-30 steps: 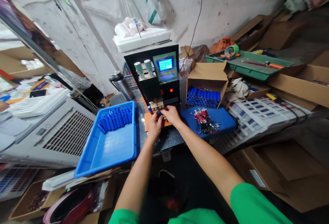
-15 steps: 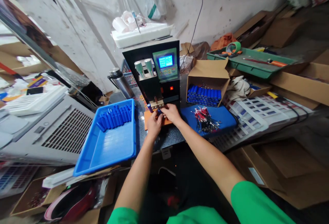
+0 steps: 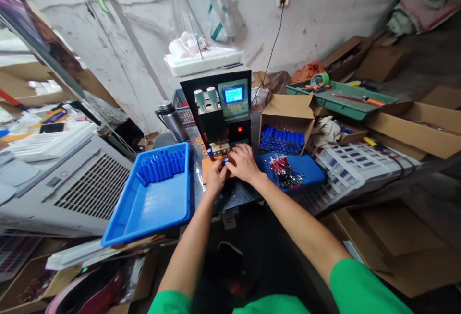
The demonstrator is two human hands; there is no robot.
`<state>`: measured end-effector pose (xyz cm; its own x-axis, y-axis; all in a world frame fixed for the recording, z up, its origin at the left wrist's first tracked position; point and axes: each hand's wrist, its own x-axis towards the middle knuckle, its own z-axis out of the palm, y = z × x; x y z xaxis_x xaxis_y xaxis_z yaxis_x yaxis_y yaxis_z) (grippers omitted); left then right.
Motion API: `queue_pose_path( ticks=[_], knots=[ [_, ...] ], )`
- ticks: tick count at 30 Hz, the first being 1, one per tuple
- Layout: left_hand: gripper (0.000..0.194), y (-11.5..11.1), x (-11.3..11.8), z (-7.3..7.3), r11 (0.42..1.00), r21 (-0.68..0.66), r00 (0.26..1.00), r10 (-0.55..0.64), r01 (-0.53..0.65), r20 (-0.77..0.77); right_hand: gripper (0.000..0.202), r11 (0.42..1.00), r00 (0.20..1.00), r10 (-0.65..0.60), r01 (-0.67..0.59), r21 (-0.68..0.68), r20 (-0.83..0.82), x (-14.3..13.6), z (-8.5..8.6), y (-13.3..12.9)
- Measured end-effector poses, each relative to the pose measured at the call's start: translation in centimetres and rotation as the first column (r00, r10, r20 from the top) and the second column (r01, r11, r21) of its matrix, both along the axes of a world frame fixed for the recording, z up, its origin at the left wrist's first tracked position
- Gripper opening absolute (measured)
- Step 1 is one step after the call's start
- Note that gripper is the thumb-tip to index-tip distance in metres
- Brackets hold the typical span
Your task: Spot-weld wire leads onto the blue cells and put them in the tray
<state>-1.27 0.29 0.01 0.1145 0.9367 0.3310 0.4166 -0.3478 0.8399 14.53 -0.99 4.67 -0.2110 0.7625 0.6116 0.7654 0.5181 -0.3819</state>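
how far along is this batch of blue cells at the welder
Done, seemingly: a row of blue cells lies in the blue tray. In hand: the left hand and right hand hold one blue cell just below the welder's tip. Left: the cardboard box holds many stacked cells, and a bundle of red wires waits.

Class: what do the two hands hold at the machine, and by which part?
Both hands pinch a small blue battery; the exact grip spot cannot be told.
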Motion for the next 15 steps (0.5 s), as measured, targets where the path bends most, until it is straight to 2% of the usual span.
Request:
queue_pose_path(
  ticks=[4, 8, 11, 15],
  knots=[
    [0.035, 0.2, -0.2, 0.1, 0.997, 0.076, 0.999, -0.01, 0.013, -0.036, 0.017, 0.996, 0.995, 0.066, -0.06, -0.066, 0.08, -0.5, -0.2, 0.0],
    [0.044, 0.3, -0.2, 0.4, 0.996, 0.081, 0.997, 0.034, -0.028, -0.069, 0.019, 0.999, 0.999, 0.007, -0.005, -0.053, 0.042, 0.7, -0.7, 0.6],
    [0.045, 0.4, -0.2, 0.7, 0.998, 0.035, 0.991, 0.064, -0.061, -0.116, 0.024, 0.991, 0.988, -0.128, 0.131, 0.033, -0.089, 4.3, -1.1, 2.0],
    [0.04, 0.4, -0.2, 0.9, 0.993, 0.041, 0.967, 0.117, -0.111, -0.227, 0.031, 0.929, 0.928, -0.325, 0.35, 0.122, -0.183, 11.1, -1.5, 4.9]
  ],
)
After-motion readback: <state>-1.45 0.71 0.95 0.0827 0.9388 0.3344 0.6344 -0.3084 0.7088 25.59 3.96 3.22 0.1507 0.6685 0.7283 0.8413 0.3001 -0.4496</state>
